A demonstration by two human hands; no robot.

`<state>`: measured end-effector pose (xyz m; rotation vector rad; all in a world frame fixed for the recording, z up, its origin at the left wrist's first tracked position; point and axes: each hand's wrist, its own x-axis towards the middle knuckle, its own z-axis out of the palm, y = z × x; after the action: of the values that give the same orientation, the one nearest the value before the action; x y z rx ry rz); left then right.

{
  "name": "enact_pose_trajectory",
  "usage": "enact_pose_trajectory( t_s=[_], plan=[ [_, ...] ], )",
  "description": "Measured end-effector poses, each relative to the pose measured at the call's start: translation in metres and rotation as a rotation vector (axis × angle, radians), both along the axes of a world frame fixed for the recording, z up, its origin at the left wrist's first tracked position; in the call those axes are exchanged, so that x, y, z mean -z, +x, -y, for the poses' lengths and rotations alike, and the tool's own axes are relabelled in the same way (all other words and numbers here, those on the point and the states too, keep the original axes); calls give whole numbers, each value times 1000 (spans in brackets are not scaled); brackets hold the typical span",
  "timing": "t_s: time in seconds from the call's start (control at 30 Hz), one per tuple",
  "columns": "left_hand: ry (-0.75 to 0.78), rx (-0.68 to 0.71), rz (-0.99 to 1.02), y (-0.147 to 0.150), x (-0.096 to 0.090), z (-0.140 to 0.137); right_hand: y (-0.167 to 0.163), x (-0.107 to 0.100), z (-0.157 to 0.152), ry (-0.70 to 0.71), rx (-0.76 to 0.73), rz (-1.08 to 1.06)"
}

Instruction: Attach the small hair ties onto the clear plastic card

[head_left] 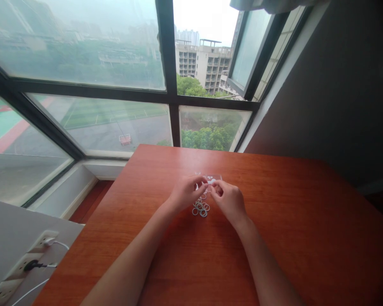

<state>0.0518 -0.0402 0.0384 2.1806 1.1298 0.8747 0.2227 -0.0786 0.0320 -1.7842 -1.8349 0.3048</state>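
Note:
My left hand (pixel 187 192) and my right hand (pixel 230 201) face each other over the middle of the table. The fingertips of both are drawn together in a pinch, only a small gap apart. What they hold, if anything, is too small to make out. A loose pile of small pale rings (pixel 203 213), white and grey-green, lies on the table below and between the hands. Just behind the fingertips is a clear plastic piece (pixel 218 177) with white marks, partly hidden by the hands.
The reddish-brown wooden table (pixel 306 221) stretches out on both sides. Beyond its far edge are dark-framed windows (pixel 170 98), one pane swung outward. At the lower left, a white wall carries power sockets (pixel 25 265) with plugs and cables. A dark wall (pixel 338 97) rises on the right.

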Motion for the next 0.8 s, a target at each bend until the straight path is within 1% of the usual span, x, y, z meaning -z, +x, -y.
enact_pose_trajectory(
  t_s=[0.1,0.37,0.63,0.73,0.8],
  plan=[
    [-32,52,12,4,0,3,0,1,0,27,-4,-24],
    [-10,25,-3,4,2,1,-1,2,0,52,-8,-32],
    [-35,32,-4,6,2,1,-1,2,1,70,-4,33],
    [-22,15,-15,6,2,2,-2,2,1,62,-10,27],
    [-3,-39,-23,6,3,1,-1,1,1,53,-14,26]
  ],
)
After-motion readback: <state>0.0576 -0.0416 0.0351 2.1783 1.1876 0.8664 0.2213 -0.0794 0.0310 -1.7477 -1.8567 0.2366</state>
